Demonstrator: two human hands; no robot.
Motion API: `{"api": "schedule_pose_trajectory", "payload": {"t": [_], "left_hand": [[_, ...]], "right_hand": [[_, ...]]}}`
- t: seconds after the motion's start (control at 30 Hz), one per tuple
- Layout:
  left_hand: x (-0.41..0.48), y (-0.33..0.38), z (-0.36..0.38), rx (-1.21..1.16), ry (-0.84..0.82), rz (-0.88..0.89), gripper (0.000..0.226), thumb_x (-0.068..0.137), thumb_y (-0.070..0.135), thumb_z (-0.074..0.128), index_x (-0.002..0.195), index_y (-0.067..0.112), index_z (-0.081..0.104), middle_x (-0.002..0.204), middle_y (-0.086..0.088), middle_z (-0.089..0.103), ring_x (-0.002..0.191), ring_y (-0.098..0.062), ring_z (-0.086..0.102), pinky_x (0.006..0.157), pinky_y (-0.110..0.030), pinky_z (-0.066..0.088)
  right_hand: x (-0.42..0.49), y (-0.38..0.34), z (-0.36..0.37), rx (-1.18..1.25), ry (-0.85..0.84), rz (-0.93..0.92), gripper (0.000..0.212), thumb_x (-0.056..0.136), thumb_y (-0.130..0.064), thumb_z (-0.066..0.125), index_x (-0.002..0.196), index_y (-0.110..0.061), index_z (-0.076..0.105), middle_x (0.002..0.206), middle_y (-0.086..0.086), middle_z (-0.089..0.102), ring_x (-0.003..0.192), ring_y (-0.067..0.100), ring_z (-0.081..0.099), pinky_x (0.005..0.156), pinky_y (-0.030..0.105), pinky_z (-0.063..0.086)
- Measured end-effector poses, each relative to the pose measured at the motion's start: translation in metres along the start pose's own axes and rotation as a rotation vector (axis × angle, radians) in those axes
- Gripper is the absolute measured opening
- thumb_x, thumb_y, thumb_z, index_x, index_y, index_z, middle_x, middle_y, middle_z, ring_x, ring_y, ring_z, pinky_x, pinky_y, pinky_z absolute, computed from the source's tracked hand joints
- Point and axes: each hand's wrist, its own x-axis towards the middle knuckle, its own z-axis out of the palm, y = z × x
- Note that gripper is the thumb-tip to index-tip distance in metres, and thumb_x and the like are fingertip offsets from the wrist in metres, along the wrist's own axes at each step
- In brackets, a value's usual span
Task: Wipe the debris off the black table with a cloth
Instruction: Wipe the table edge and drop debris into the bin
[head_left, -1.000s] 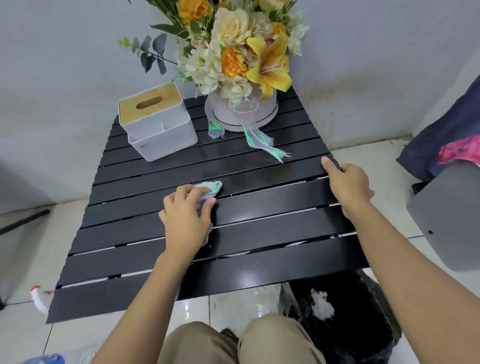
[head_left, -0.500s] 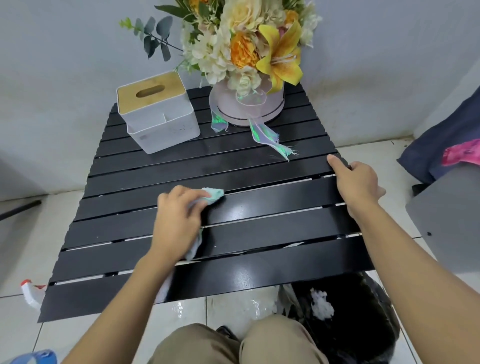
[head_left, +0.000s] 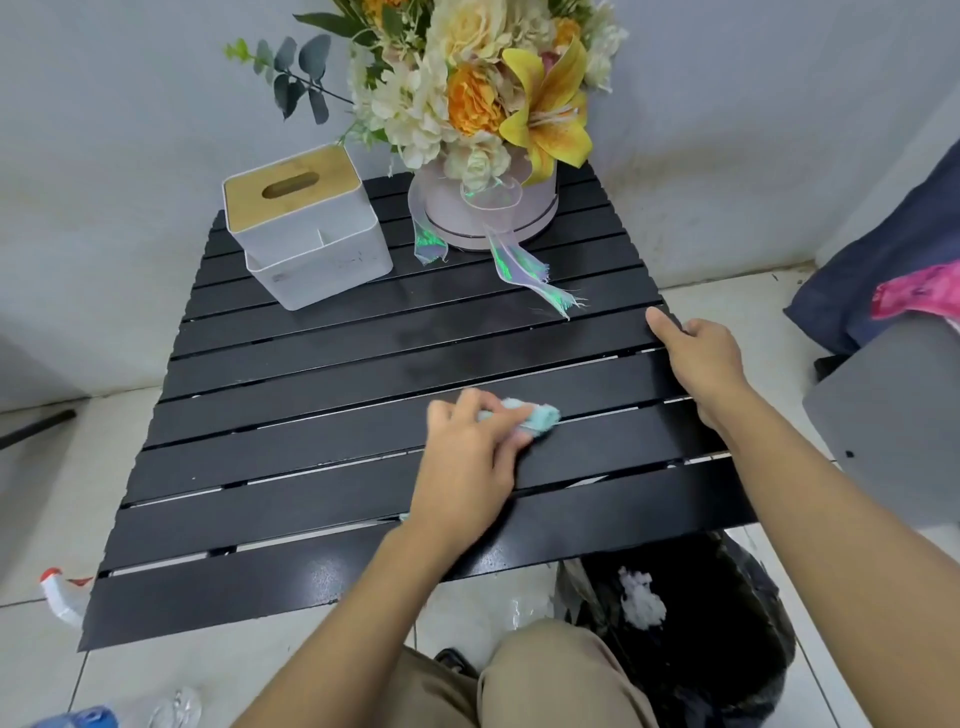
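Observation:
The black slatted table (head_left: 311, 457) fills the middle of the head view. My left hand (head_left: 467, 462) presses a small light-green cloth (head_left: 537, 418) flat on a slat right of the table's centre; only the cloth's tip shows past my fingers. My right hand (head_left: 701, 358) grips the table's right edge, thumb on top. A few tiny pale specks lie on the left slats.
A white tissue box with a wooden lid (head_left: 306, 228) and a pink flower pot with trailing ribbon (head_left: 488, 213) stand at the back. A black-lined bin (head_left: 691, 639) holding white wads sits under the near right corner. A spray bottle (head_left: 65, 597) lies on the floor at left.
My left hand has slid the cloth to the right along the slats, from left of centre towards my right hand. My right hand kept its hold on the table edge.

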Motion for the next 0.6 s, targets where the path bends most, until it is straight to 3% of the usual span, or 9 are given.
{"api": "schedule_pose_trajectory", "payload": {"t": [0.07,0.17,0.23,0.33,0.4,0.5,0.6], "left_hand": [[0.014,-0.003,-0.010,-0.195,-0.073,0.000,0.028,0.090,0.037,0.054,0.113,0.034,0.069,0.095,0.008,0.056,0.091,-0.022,0.053,0.092,-0.025,0.039],[0.036,-0.024,-0.019,-0.053,0.146,-0.166,0.026,0.092,0.033,0.056,0.113,0.030,0.070,0.097,0.001,0.058,0.091,-0.028,0.055,0.088,-0.031,0.040],[0.031,-0.024,-0.016,0.107,0.186,-0.220,0.021,0.093,0.024,0.058,0.110,0.026,0.071,0.099,-0.003,0.057,0.086,-0.033,0.050,0.084,-0.032,0.038],[-0.004,-0.002,0.003,0.211,0.163,-0.034,0.018,0.089,0.019,0.057,0.101,0.021,0.071,0.100,-0.004,0.059,0.077,-0.028,0.043,0.072,-0.041,0.048],[-0.030,0.016,0.014,0.140,0.096,0.093,0.021,0.090,0.022,0.056,0.105,0.023,0.070,0.104,-0.001,0.059,0.079,-0.026,0.042,0.070,-0.037,0.048],[-0.058,0.033,0.011,-0.012,-0.136,0.240,0.024,0.094,0.029,0.055,0.116,0.032,0.066,0.110,0.010,0.055,0.087,-0.019,0.040,0.079,-0.026,0.045],[-0.053,0.027,-0.010,-0.162,-0.316,0.263,0.027,0.096,0.034,0.054,0.121,0.040,0.063,0.111,0.019,0.051,0.093,-0.014,0.039,0.087,-0.015,0.036]], "right_hand": [[-0.004,0.003,-0.006,0.054,-0.073,-0.040,0.048,0.096,-0.054,0.048,0.087,-0.008,0.058,0.085,0.003,0.056,0.083,0.022,0.049,0.076,0.036,0.037],[-0.011,0.008,-0.013,0.018,-0.138,-0.102,0.041,0.102,-0.045,0.041,0.106,-0.010,0.061,0.102,0.003,0.060,0.094,0.021,0.052,0.080,0.033,0.039],[-0.012,0.010,-0.013,0.008,-0.140,-0.107,0.039,0.103,-0.042,0.039,0.105,-0.009,0.060,0.101,0.004,0.060,0.093,0.021,0.052,0.080,0.035,0.041],[-0.010,0.011,-0.009,0.007,-0.125,-0.095,0.038,0.103,-0.039,0.039,0.095,-0.007,0.057,0.090,0.003,0.057,0.083,0.020,0.049,0.070,0.034,0.039],[-0.010,0.011,-0.008,0.007,-0.114,-0.087,0.037,0.102,-0.038,0.041,0.088,-0.008,0.055,0.080,0.001,0.052,0.077,0.019,0.045,0.062,0.031,0.035],[-0.012,0.010,-0.009,0.001,-0.093,-0.084,0.042,0.101,-0.039,0.041,0.089,-0.002,0.056,0.080,0.004,0.053,0.078,0.023,0.046,0.064,0.034,0.035],[-0.020,0.007,-0.007,-0.168,0.039,-0.130,0.033,0.100,-0.038,0.044,0.111,-0.011,0.060,0.105,0.005,0.064,0.101,0.030,0.054,0.086,0.042,0.043]]}}
